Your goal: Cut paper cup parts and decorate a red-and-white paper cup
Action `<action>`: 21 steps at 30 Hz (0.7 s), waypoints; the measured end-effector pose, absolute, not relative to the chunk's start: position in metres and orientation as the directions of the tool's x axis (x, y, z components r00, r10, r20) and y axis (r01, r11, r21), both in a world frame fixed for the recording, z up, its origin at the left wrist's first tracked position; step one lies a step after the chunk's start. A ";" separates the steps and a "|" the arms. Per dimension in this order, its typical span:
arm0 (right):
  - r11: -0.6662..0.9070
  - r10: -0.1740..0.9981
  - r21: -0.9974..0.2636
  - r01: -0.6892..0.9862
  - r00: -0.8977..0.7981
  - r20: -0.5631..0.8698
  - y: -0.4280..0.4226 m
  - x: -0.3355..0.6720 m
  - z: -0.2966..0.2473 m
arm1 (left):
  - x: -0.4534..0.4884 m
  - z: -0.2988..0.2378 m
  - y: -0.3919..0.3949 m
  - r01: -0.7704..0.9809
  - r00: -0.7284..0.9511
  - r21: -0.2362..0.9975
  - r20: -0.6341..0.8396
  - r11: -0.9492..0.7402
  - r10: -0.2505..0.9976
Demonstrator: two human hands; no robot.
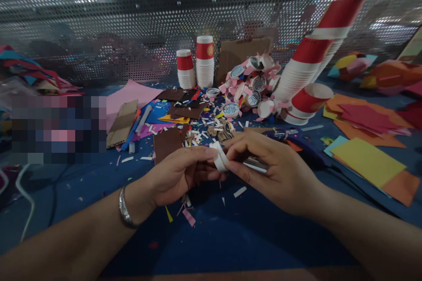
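Note:
Both of my hands meet over the middle of the table around a white paper cup base, cut down to a short ring and tilted on its side. My left hand, with a silver bracelet at the wrist, pinches its left edge between thumb and fingers. On the other side, my right hand grips the rim with thumb and fingertips. A slim, shiny grey object shows under the right palm; its kind is mostly hidden. Beyond the hands lies a heap of similar cup bases with pink paper pieces attached.
Stacked red-and-white paper cups lean at the right, with two shorter stacks behind. Paper scraps litter the blue table. A dark blue corded tool lies right, near coloured paper sheets. A perforated metal screen stands behind.

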State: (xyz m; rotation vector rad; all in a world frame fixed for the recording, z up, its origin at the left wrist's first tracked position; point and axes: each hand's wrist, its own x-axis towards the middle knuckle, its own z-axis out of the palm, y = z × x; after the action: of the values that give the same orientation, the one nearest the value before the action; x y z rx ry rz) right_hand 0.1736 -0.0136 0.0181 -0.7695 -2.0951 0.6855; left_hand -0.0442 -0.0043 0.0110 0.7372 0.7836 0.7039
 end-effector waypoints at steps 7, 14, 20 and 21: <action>0.698 0.693 -0.648 0.306 -0.517 0.502 -0.013 0.173 0.015 | -0.046 0.012 -0.003 -0.326 0.486 0.744 -0.397 0.583 0.779; 0.721 0.675 -0.625 0.300 -0.507 0.536 -0.011 0.174 0.012 | -0.046 0.020 -0.004 -0.336 0.493 0.734 -0.397 0.591 0.774; 0.725 0.668 -0.628 0.285 -0.514 0.538 -0.012 0.174 0.012 | -0.046 0.017 -0.005 -0.307 0.485 0.775 -0.372 0.553 0.791; 0.723 0.669 -0.630 0.285 -0.515 0.536 -0.012 0.174 0.012 | -0.046 0.016 -0.005 -0.299 0.487 0.786 -0.362 0.541 0.795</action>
State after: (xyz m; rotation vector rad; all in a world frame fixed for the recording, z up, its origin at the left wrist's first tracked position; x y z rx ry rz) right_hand 0.1743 -0.0118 0.0118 -0.7204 -2.1147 0.6050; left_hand -0.0456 -0.0053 0.0164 0.7164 0.7988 0.7396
